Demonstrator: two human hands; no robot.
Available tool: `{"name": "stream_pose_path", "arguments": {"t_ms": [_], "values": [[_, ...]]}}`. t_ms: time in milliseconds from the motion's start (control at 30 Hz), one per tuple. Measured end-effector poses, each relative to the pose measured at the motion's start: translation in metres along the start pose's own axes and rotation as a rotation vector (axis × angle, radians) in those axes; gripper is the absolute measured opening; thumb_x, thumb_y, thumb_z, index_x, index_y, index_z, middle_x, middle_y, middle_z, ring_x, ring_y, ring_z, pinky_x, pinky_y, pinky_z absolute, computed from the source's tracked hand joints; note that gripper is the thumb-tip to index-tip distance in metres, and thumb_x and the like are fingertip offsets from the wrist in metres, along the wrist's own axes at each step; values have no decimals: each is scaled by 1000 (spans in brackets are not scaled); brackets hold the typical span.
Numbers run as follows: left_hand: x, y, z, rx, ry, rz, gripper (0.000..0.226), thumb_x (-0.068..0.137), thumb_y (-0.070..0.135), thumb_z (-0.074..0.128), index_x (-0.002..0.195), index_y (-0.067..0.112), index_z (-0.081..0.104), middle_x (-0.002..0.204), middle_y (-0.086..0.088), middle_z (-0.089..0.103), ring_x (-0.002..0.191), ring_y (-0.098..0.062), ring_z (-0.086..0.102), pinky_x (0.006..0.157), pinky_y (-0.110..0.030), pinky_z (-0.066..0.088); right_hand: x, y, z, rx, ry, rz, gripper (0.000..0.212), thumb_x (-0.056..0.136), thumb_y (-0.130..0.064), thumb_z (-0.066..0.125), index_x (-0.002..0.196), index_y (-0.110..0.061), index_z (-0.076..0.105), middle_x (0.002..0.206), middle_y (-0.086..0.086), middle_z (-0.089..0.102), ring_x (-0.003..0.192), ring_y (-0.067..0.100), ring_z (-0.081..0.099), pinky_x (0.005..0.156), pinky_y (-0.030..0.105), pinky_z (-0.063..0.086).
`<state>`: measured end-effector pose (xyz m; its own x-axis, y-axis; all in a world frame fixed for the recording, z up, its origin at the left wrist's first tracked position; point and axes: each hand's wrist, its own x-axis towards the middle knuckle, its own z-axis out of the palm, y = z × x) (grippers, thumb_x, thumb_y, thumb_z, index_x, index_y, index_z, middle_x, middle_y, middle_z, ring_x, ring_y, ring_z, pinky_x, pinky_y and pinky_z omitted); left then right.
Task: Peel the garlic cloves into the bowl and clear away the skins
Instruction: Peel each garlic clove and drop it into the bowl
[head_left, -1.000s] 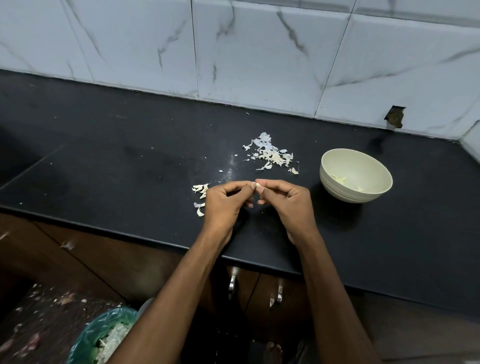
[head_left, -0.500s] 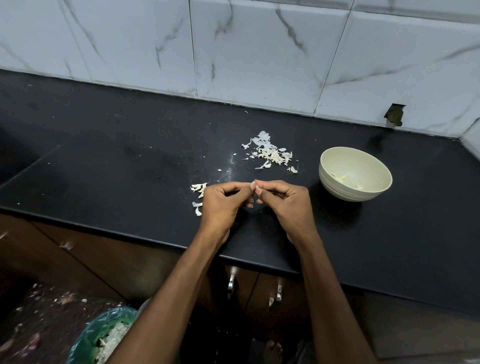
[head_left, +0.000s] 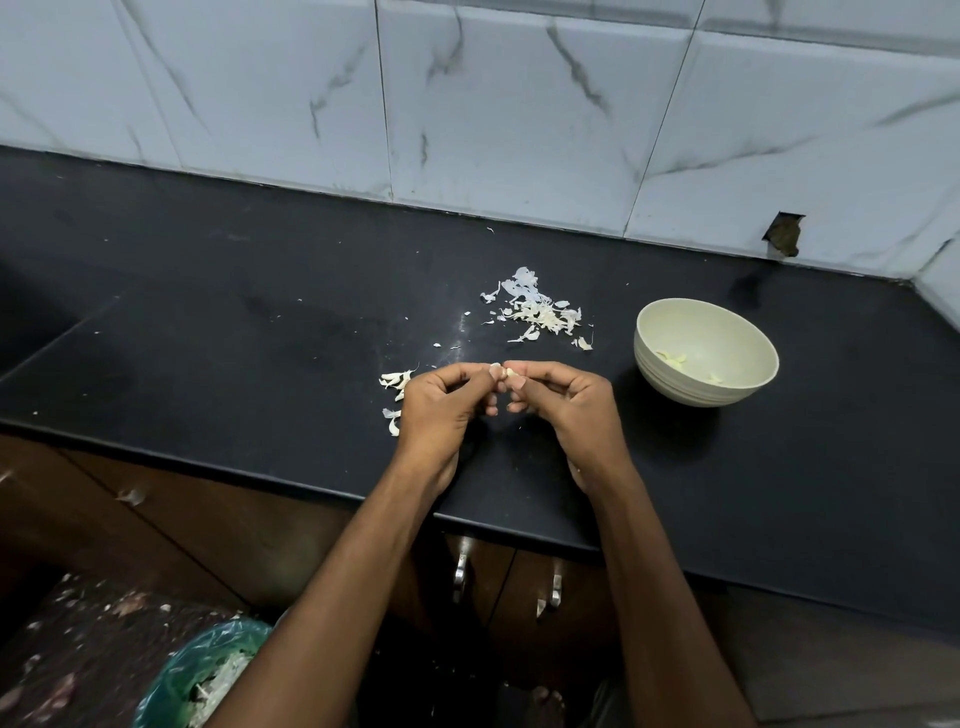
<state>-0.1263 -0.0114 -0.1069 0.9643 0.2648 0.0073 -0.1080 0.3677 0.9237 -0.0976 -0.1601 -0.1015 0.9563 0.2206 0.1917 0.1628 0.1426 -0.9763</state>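
My left hand (head_left: 441, 405) and my right hand (head_left: 566, 405) meet above the black counter (head_left: 208, 332), fingertips pinching one small garlic clove (head_left: 508, 372) between them. A few pale garlic cloves (head_left: 395, 382) lie on the counter just left of my left hand. Beyond my hands is a loose heap of garlic skins (head_left: 540, 314). The cream bowl (head_left: 675, 395) stands to the right of my right hand, with a few peeled pieces inside.
White marble tiles back the counter. Below the counter edge are brown cabinet doors with metal handles (head_left: 460, 577). A bin lined with a green bag (head_left: 192, 675) holding skins stands on the floor at the lower left, with scraps around it.
The hands stay together on the clove; the fingers have shifted slightly and a little more of the clove shows between them.
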Motion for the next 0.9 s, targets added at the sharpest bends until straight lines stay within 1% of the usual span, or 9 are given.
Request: {"name": "stream_pose_path", "arguments": {"t_ms": [167,267,333,467,600,667,733,833,900], "values": [[-4,5,3,-61,-2,-29,10,94,1,69,96,-7,74,80,-17,68,65,-16,58,62,-23,53,0,3,0,-63,-26,-21,18,96,-1,70,112,-2,77,99,11,80,91,22,76,81,30,61],[-3,5,2,-94,12,-44,11,94,2,70,97,-8,74,85,-21,68,74,-24,59,69,-28,54,0,3,2,-31,1,-8,15,96,-1,70,109,-2,76,96,12,80,85,18,75,77,27,60],[-1,3,1,-84,39,-33,14,93,2,71,103,-8,73,90,-22,68,78,-24,60,70,-29,54,0,1,2,-1,55,10,13,96,0,69,107,0,76,91,11,79,80,13,72,72,25,59],[-2,-2,2,75,73,55,14,92,8,77,98,-4,73,79,-13,70,66,-18,62,64,-30,55,-1,-1,6,3,187,15,13,97,4,66,107,2,74,88,14,77,79,14,72,67,26,60],[-2,-8,4,224,39,141,17,88,10,80,86,-4,70,67,-15,65,57,-19,58,57,-27,50,-21,-7,-4,-120,273,-68,15,96,1,70,104,-10,76,91,8,78,83,15,74,68,29,61],[1,-10,4,211,20,121,5,91,5,76,92,0,75,75,-22,69,59,-19,59,61,-30,52,-35,-15,-18,-201,329,-123,15,95,-2,73,104,-13,78,91,4,78,82,13,73,69,29,61],[4,-13,4,186,19,94,13,96,1,69,104,6,78,80,-24,70,63,-19,60,65,-32,53,-43,-33,-37,-265,404,-187,15,94,-3,74,105,-11,80,93,3,78,79,12,71,71,29,61],[5,-16,2,266,24,137,31,97,-4,65,119,14,75,95,-5,76,74,-12,67,76,-21,56,-39,-64,-70,-498,517,-296,18,94,-5,73,105,-16,81,103,-1,77,81,6,72,78,19,57],[4,-15,1,400,15,203,34,96,-6,66,122,14,75,108,3,76,93,-5,72,92,-20,55,-29,-78,-90,-662,554,-320,24,94,-2,70,107,-19,82,106,-5,75,87,1,70,80,9,50]]}}
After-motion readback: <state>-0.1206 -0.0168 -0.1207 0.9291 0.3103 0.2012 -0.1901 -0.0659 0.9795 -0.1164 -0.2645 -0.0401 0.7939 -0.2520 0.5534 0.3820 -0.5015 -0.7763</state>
